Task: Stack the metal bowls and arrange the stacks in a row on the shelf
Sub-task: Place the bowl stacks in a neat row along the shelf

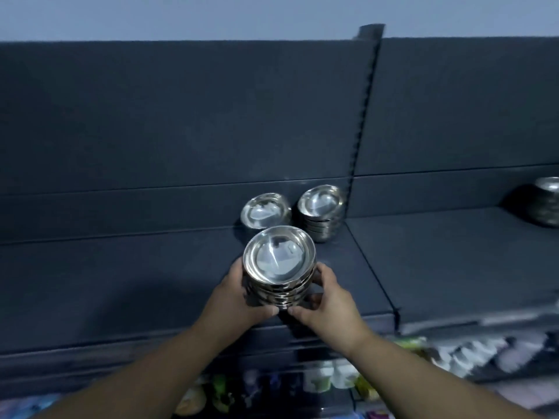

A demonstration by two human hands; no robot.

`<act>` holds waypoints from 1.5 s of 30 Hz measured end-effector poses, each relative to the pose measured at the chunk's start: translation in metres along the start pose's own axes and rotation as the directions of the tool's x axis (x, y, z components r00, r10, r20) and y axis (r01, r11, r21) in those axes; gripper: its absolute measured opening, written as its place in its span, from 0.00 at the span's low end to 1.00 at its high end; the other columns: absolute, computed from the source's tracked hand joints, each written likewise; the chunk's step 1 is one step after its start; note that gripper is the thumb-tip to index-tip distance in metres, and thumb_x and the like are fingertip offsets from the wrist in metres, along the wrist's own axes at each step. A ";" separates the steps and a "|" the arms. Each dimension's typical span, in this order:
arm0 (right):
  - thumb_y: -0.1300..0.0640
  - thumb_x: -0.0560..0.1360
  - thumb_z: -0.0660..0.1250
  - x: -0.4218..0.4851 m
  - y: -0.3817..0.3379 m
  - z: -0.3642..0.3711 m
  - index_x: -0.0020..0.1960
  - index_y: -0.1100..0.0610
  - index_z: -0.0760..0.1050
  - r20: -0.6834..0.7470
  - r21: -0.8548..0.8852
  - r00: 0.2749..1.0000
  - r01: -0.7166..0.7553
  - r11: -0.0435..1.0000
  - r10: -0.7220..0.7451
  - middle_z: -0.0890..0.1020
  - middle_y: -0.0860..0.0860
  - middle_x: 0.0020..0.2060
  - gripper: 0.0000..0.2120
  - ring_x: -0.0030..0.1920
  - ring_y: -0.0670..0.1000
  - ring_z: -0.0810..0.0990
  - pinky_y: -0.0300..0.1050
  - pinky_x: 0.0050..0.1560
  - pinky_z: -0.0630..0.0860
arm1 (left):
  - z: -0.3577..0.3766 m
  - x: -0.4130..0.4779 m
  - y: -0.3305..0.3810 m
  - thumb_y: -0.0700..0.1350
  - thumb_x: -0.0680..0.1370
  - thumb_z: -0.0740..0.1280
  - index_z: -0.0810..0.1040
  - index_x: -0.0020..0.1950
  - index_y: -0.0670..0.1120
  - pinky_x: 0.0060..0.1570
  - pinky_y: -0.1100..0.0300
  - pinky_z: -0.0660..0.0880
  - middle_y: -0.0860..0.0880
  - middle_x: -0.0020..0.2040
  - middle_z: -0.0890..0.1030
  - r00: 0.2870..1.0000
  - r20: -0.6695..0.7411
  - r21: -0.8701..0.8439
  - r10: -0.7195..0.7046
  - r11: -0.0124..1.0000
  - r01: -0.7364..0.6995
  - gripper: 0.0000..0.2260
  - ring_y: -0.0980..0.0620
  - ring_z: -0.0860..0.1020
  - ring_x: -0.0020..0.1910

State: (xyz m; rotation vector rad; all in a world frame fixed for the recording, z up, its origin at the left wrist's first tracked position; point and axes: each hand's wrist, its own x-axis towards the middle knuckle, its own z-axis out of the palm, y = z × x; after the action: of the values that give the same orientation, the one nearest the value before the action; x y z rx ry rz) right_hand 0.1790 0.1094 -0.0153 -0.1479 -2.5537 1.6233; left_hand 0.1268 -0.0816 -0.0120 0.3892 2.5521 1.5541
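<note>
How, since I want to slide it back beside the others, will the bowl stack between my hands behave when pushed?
The held stack looks like rigid polished metal, so it is probably slippery; the left hand and right hand gripping both sides seems wise. Several nested bowls are likely hefty for their size. Pushed high up, they might shift or tip.

The nearest stack of round silver metal bowls (pixel 279 261) is mirror-bright, with pale grey-white reflections in the top bowl and darker chrome bands down its sides. The rear-left silver bowl stack (pixel 265 210), the rear-right silver bowl stack (pixel 322 204) and the far-right silver bowl stack (pixel 549 204) gleam alike. The flat dark slate-grey shelf (pixel 121 282) is plain, without pattern. The black slotted upright strip (pixel 363 116) carries a row of small notches. The wall (pixel 211 16) above is pale blue-grey. The blurred packaged goods (pixel 326 376) below show white, green and yellow.
</note>
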 end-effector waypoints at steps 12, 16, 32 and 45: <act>0.51 0.61 0.78 -0.213 0.106 -0.262 0.65 0.46 0.63 -0.379 -0.128 0.904 -0.263 0.956 0.198 0.80 0.43 0.54 0.37 0.50 0.44 0.82 0.48 0.53 0.80 | 0.285 -0.082 0.146 0.52 0.58 0.81 0.60 0.64 0.63 0.60 0.53 0.77 0.58 0.59 0.77 0.874 0.441 -0.108 0.205 0.979 -0.175 0.42 0.58 0.78 0.57; 0.51 0.61 0.79 -0.263 0.137 -0.317 0.65 0.49 0.65 -0.496 -0.064 0.823 -0.353 0.934 0.277 0.81 0.43 0.52 0.37 0.48 0.45 0.83 0.51 0.53 0.81 | 0.363 -0.093 0.177 0.60 0.53 0.78 0.58 0.65 0.67 0.60 0.51 0.76 0.60 0.60 0.76 0.793 0.561 -0.088 0.236 0.970 -0.227 0.45 0.56 0.76 0.60; 0.60 0.65 0.78 -0.184 0.237 -0.519 0.68 0.48 0.63 -0.609 0.096 0.688 -0.431 0.897 0.395 0.78 0.38 0.52 0.37 0.49 0.42 0.82 0.34 0.45 0.79 | 0.585 0.049 0.283 0.56 0.55 0.78 0.64 0.59 0.67 0.59 0.57 0.77 0.59 0.57 0.79 0.662 0.679 -0.200 0.316 0.948 -0.247 0.37 0.62 0.78 0.56; 0.54 0.65 0.78 -0.028 0.310 -0.670 0.68 0.41 0.62 -0.464 0.027 0.829 -0.340 0.940 0.313 0.77 0.35 0.55 0.38 0.56 0.41 0.79 0.44 0.58 0.79 | 0.690 0.185 0.332 0.51 0.56 0.78 0.64 0.59 0.70 0.58 0.50 0.78 0.56 0.56 0.81 0.840 0.497 -0.227 0.219 0.967 -0.118 0.37 0.58 0.81 0.55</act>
State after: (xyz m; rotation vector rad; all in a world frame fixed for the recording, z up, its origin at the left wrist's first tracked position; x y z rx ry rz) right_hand 0.3122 0.8363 -0.0154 -0.9111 -2.2785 1.3865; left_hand 0.1659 0.7049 -0.0321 0.8962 1.9820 1.4708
